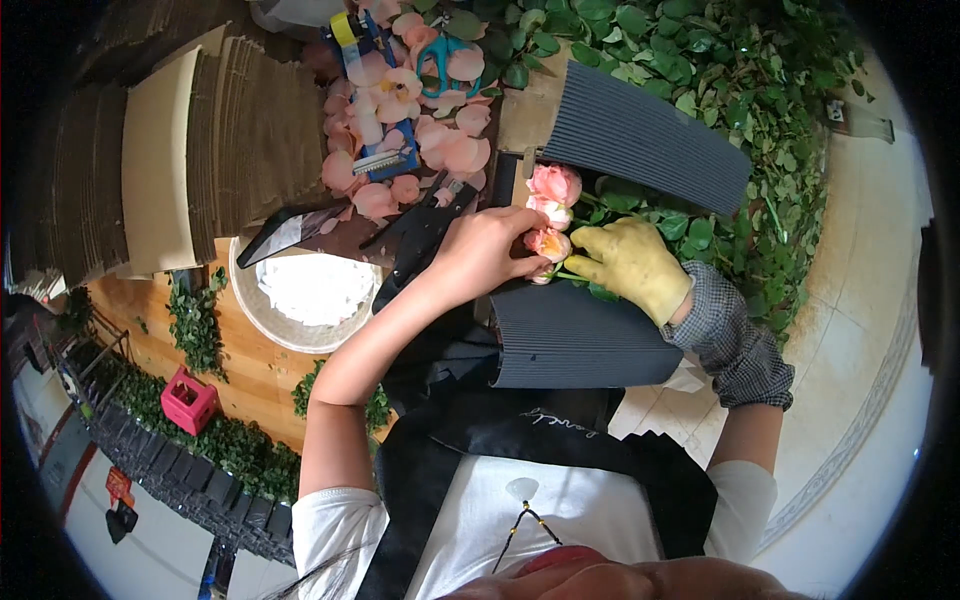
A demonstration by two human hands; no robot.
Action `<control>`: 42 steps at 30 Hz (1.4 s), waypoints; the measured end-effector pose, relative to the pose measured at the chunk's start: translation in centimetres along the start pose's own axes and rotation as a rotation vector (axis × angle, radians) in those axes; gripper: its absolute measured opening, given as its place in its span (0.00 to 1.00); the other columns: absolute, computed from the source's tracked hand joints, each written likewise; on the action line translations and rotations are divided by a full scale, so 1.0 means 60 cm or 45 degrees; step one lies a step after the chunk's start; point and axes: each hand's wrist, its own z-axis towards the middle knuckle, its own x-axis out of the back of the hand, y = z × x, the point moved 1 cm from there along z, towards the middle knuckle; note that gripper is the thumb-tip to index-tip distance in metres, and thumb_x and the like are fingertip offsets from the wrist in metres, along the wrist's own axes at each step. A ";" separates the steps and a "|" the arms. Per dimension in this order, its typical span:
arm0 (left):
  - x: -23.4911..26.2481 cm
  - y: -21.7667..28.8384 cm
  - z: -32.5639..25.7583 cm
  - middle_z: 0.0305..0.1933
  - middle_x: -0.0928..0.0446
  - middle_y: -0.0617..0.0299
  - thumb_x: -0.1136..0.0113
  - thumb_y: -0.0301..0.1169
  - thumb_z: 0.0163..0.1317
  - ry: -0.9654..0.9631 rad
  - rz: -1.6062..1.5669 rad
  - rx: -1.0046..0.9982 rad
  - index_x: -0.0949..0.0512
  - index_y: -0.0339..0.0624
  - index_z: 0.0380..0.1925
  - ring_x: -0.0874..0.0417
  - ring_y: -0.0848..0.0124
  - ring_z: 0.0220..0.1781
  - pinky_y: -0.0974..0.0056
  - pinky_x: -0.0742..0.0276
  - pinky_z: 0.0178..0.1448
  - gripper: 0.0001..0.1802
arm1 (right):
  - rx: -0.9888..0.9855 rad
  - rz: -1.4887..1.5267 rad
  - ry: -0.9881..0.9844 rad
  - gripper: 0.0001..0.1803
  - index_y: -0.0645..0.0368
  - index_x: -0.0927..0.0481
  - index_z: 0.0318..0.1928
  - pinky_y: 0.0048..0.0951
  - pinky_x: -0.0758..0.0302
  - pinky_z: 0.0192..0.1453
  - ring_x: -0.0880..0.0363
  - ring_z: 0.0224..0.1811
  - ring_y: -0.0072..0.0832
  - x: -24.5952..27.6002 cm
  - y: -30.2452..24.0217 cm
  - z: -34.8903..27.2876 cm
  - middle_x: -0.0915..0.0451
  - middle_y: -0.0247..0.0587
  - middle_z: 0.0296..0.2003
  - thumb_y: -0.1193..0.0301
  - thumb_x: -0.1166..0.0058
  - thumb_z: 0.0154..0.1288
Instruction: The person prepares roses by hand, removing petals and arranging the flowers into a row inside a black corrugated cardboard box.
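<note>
Several pink roses stand in a row: a pink rose [555, 182] at the far end and a peach-pink rose [547, 244] nearer me. My bare left hand [478, 252] comes from the left, its fingers and thumb around the nearer bloom. In a yellow glove, my right hand [635, 266] is closed by the stems just right of the blooms; its palm hides part of them. Green leaves show beyond the glove. The flowers lie between two dark grey corrugated sheets, one far sheet [650, 140] and one near sheet [585, 338].
Loose pink petals [465, 150] cover the table at the back, around blue-handled scissors [438, 68] and a blue stapler-like tool [388, 152]. Cardboard sheets [160, 150] stack at left above a white basket [312, 290]. Leafy stems [750, 100] heap at right. A pink stool [188, 400] stands lower left.
</note>
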 end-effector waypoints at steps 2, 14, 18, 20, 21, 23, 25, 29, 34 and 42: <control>-0.010 0.001 -0.008 0.39 0.16 0.53 0.23 0.34 0.52 0.109 -0.031 -0.011 0.18 0.38 0.45 0.14 0.58 0.40 0.58 0.18 0.46 0.22 | 0.012 0.027 -0.044 0.19 0.53 0.22 0.31 0.45 0.21 0.34 0.16 0.28 0.44 0.012 0.001 0.005 0.17 0.45 0.23 0.51 0.38 0.65; -0.002 0.014 -0.010 0.38 0.18 0.56 0.22 0.29 0.50 0.214 -0.079 -0.129 0.19 0.39 0.43 0.17 0.57 0.39 0.57 0.20 0.45 0.21 | -0.069 0.393 -0.239 0.16 0.56 0.22 0.32 0.46 0.21 0.35 0.17 0.28 0.47 0.017 0.009 0.010 0.19 0.46 0.22 0.57 0.39 0.65; 0.023 0.034 -0.007 0.41 0.23 0.61 0.22 0.32 0.49 0.266 0.320 -0.392 0.18 0.46 0.43 0.22 0.59 0.41 0.56 0.25 0.45 0.20 | -0.303 0.595 -0.337 0.14 0.57 0.19 0.34 0.41 0.19 0.34 0.15 0.27 0.41 0.025 0.000 0.015 0.18 0.42 0.22 0.59 0.40 0.66; 0.029 0.034 -0.007 0.43 0.24 0.66 0.25 0.34 0.51 0.177 0.407 -0.581 0.16 0.52 0.42 0.24 0.64 0.41 0.60 0.29 0.45 0.17 | -0.290 0.590 -0.351 0.14 0.58 0.17 0.36 0.39 0.18 0.36 0.14 0.27 0.39 0.033 0.000 0.014 0.16 0.41 0.22 0.59 0.41 0.66; 0.032 0.033 -0.005 0.43 0.24 0.66 0.25 0.34 0.51 0.170 0.429 -0.580 0.16 0.52 0.42 0.24 0.64 0.41 0.60 0.29 0.45 0.17 | -0.277 0.600 -0.334 0.14 0.58 0.17 0.36 0.39 0.18 0.36 0.14 0.27 0.39 0.030 0.000 0.016 0.16 0.41 0.22 0.59 0.41 0.66; 0.033 0.035 0.002 0.43 0.24 0.68 0.27 0.35 0.51 0.048 0.556 -0.729 0.15 0.53 0.39 0.24 0.65 0.41 0.61 0.30 0.44 0.14 | -0.245 0.528 -0.286 0.14 0.59 0.16 0.36 0.40 0.18 0.37 0.14 0.27 0.39 0.022 0.003 0.014 0.16 0.42 0.22 0.59 0.41 0.65; 0.025 0.030 0.010 0.42 0.24 0.69 0.28 0.35 0.50 0.039 0.643 -0.756 0.14 0.54 0.37 0.25 0.67 0.41 0.63 0.31 0.44 0.12 | -0.271 0.636 -0.244 0.10 0.60 0.15 0.38 0.32 0.19 0.31 0.15 0.21 0.30 0.024 0.004 0.011 0.17 0.41 0.20 0.66 0.39 0.64; 0.017 0.031 0.017 0.39 0.25 0.68 0.27 0.35 0.50 0.139 0.616 -0.680 0.14 0.53 0.38 0.25 0.65 0.40 0.62 0.30 0.44 0.13 | -0.293 0.626 -0.363 0.15 0.58 0.17 0.36 0.40 0.19 0.37 0.14 0.27 0.38 0.027 0.004 0.012 0.17 0.42 0.21 0.58 0.41 0.65; 0.015 0.042 0.024 0.41 0.25 0.63 0.24 0.35 0.46 0.101 0.520 -0.496 0.14 0.48 0.39 0.25 0.60 0.43 0.58 0.27 0.47 0.17 | -0.166 0.525 -0.272 0.14 0.57 0.17 0.36 0.42 0.19 0.37 0.15 0.28 0.42 0.016 0.010 0.011 0.17 0.45 0.23 0.59 0.39 0.63; -0.005 0.047 0.023 0.43 0.28 0.55 0.23 0.31 0.45 0.101 0.416 -0.391 0.16 0.43 0.35 0.25 0.55 0.45 0.55 0.24 0.51 0.16 | -0.102 0.363 -0.161 0.14 0.57 0.16 0.39 0.46 0.18 0.42 0.15 0.33 0.47 0.002 0.007 0.005 0.16 0.49 0.28 0.61 0.37 0.60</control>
